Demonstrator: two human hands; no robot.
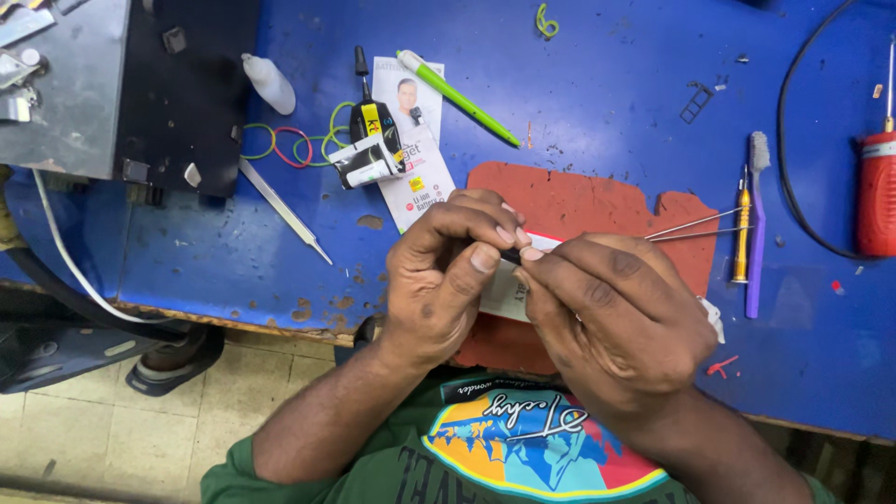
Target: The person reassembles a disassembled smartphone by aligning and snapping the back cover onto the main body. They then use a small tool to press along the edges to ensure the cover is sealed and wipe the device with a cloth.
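Observation:
Both hands meet over a worn red mat (pixel 597 201) on a blue workbench (pixel 607 103). My left hand (pixel 443 280) pinches a small flat white piece (pixel 504 289) with a dark strip along its top edge. My right hand (pixel 621 317) grips the same piece from the right, and thin metal tweezers (pixel 695 227) stick out to the right from between its fingers. Most of the white piece is hidden by the fingers.
A second pair of tweezers (pixel 285 210), coloured rubber bands (pixel 289 145), a black glue bottle (pixel 373 121), a green pen (pixel 457 98) and a printed card (pixel 415 163) lie left of the mat. A small yellow-handled screwdriver (pixel 740 233), purple toothbrush (pixel 754 233) and red tool (pixel 877 191) lie right.

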